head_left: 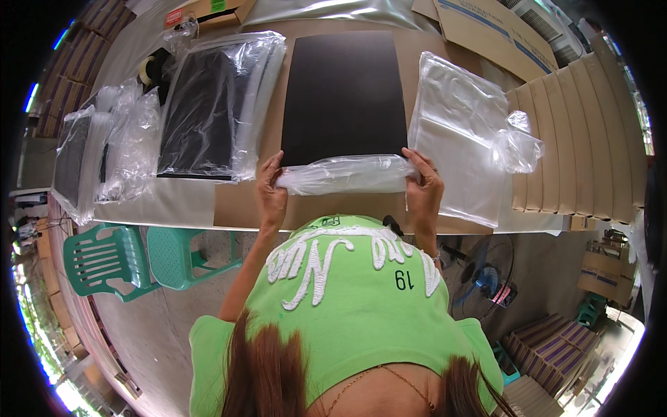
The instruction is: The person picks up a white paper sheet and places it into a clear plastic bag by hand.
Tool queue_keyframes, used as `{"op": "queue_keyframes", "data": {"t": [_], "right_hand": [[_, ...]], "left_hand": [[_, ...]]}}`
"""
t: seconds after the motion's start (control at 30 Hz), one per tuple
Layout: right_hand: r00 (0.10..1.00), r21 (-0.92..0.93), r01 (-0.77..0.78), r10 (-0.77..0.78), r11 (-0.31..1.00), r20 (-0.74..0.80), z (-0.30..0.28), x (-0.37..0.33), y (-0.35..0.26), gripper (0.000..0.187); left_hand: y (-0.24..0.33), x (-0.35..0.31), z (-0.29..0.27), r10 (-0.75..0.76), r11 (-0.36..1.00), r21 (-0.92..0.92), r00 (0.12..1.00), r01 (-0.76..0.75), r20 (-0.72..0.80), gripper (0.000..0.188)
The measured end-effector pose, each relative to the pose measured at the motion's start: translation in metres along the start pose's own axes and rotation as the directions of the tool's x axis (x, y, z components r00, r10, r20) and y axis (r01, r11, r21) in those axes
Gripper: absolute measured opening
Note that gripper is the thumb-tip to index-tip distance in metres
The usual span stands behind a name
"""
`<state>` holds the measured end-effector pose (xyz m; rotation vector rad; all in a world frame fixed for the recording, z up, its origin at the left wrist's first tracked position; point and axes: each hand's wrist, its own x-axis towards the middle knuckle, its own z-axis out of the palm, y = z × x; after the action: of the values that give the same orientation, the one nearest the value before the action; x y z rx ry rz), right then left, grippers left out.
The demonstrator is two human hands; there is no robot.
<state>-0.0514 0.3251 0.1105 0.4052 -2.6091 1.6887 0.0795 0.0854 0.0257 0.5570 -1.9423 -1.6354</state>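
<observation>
A flat black panel (345, 97) lies in front of me on the table. Across its near edge runs a clear plastic bag (347, 175), bunched into a band. My left hand (272, 191) pinches the left end of this band beside the panel's corner. At the opposite corner, my right hand (425, 186) grips the other end, thumb and fingers closed on the plastic. Left of the panel sits a stack of black panels in clear bags (208, 111). To the right, flat clear plastic bags (458, 132) are piled on the table.
More bagged black pieces (76, 156) and crumpled plastic lie far left, near a tape roll (149, 71). A crumpled plastic wad (520, 147) rests by a row of brown cartons (580, 139). Green chairs (104, 267) and a fan (483, 278) stand below the table edge.
</observation>
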Motion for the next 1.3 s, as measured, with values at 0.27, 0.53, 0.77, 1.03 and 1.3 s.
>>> {"op": "queue_keyframes", "data": {"t": [0.27,0.53,0.77,1.03,1.3], "right_hand": [[0.895,-0.117,0.417,-0.43,0.901,-0.124,-0.051,0.018,-0.064,0.041],[0.674,-0.035,0.667,-0.623,0.744,-0.397,-0.105,0.019,-0.117,0.028],[0.73,0.136,0.647,-0.558,0.75,-0.394,-0.107,0.01,-0.127,0.016],[0.828,0.363,0.553,-0.444,0.75,-0.343,-0.114,0.007,-0.119,0.013],[0.935,0.982,-0.026,-0.343,0.187,0.09,-0.114,0.006,-0.104,0.007]], "left_hand": [[0.115,0.032,-0.025,0.439,0.889,0.218,0.885,-0.403,-0.156,0.024],[0.225,0.047,-0.04,0.729,0.676,0.04,0.661,-0.736,-0.177,0.025],[0.232,0.029,-0.043,0.595,0.759,-0.236,0.794,-0.607,-0.126,0.026],[0.24,0.015,-0.032,0.228,0.643,-0.754,0.973,-0.133,0.023,0.023],[0.243,0.012,-0.05,-0.066,0.42,-0.813,0.907,0.403,0.416,0.052]]}}
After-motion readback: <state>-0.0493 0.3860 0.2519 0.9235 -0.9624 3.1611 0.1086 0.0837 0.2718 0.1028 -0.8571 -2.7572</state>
